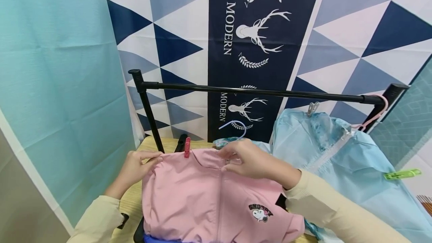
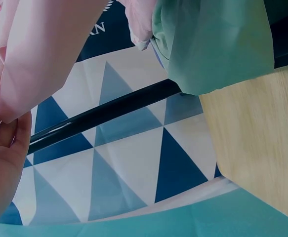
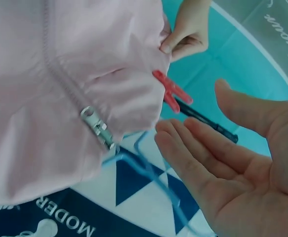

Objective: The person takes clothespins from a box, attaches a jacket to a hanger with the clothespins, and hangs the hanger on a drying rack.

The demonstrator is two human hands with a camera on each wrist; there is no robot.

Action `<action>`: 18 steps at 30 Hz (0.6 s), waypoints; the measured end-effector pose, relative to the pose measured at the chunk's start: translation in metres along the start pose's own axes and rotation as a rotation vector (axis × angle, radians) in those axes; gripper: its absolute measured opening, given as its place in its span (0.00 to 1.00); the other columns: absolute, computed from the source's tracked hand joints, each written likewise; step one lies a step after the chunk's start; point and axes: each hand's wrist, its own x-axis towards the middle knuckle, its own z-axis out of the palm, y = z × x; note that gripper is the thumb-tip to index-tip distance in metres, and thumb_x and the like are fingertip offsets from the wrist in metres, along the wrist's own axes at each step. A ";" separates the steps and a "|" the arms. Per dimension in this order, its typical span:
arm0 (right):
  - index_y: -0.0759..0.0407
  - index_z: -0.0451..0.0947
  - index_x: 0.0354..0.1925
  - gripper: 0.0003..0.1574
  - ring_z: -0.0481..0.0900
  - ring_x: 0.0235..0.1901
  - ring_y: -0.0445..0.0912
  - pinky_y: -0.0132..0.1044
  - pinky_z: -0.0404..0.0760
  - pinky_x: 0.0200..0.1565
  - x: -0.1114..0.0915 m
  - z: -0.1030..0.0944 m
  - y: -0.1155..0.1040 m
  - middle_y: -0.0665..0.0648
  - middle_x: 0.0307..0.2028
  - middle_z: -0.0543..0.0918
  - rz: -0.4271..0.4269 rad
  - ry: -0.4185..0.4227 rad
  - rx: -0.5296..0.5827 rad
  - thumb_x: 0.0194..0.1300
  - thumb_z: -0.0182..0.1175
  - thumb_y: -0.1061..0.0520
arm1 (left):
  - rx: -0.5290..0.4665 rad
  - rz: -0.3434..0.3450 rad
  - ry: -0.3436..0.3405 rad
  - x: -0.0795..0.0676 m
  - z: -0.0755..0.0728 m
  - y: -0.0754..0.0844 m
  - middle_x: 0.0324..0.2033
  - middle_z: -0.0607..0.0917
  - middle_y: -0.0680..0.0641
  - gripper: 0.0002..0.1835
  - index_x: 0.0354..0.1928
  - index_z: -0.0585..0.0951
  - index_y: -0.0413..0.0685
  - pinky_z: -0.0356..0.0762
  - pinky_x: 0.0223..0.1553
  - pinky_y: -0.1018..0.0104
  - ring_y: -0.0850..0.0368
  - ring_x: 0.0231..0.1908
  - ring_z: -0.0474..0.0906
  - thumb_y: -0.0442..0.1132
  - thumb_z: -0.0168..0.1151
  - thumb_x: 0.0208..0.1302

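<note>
A pink zip-up jacket [image 1: 189, 194] with a cartoon dog patch spreads out in front of me. At its shoulder corner my left hand [image 1: 135, 166] pinches the fabric between thumb and fingers. Near the collar is my right hand [image 1: 248, 158]; the right wrist view shows its thumb and fingers apart, with nothing held. A red clothespin [image 1: 187, 147] clips the jacket's top edge between the two hands. The metal zipper pull [image 3: 95, 124] sits at the top of the closed zip. From the neck a blue hanger hook [image 3: 166, 190] sticks out.
Behind the jacket stands a black rack with a crossbar [image 1: 236, 90]. At the right a light blue jacket [image 1: 357, 183] hangs by a pink hanger [image 1: 384, 110], with a grey clip [image 1: 312, 108] and a green clothespin [image 1: 403, 174] on it. A wooden table [image 1: 129, 205] lies below.
</note>
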 end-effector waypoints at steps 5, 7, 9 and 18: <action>0.63 0.83 0.45 0.14 0.85 0.39 0.46 0.32 0.84 0.40 -0.021 -0.010 0.009 0.57 0.40 0.88 0.006 -0.029 0.018 0.59 0.65 0.62 | -0.003 -0.007 0.000 -0.001 0.000 -0.001 0.30 0.90 0.43 0.10 0.35 0.89 0.40 0.71 0.25 0.82 0.62 0.34 0.85 0.28 0.73 0.48; 0.63 0.83 0.45 0.14 0.86 0.39 0.46 0.32 0.84 0.40 -0.029 -0.013 0.012 0.57 0.39 0.88 0.012 -0.030 0.018 0.59 0.66 0.61 | -0.003 -0.013 -0.004 -0.002 0.000 -0.002 0.30 0.90 0.43 0.10 0.36 0.89 0.41 0.71 0.24 0.82 0.64 0.34 0.84 0.28 0.73 0.48; 0.63 0.84 0.44 0.13 0.86 0.38 0.45 0.32 0.85 0.40 -0.036 -0.016 0.015 0.56 0.38 0.88 0.030 -0.037 0.024 0.60 0.66 0.61 | -0.001 -0.011 -0.006 -0.002 0.001 -0.002 0.31 0.90 0.43 0.10 0.36 0.89 0.40 0.73 0.25 0.83 0.62 0.35 0.85 0.29 0.73 0.48; 0.60 0.82 0.45 0.15 0.85 0.40 0.46 0.36 0.85 0.41 -0.075 -0.042 0.034 0.54 0.42 0.87 0.157 -0.083 -0.041 0.61 0.66 0.56 | -0.004 0.006 -0.009 0.000 0.004 -0.003 0.31 0.90 0.43 0.10 0.36 0.88 0.38 0.73 0.36 0.89 0.46 0.34 0.87 0.28 0.72 0.49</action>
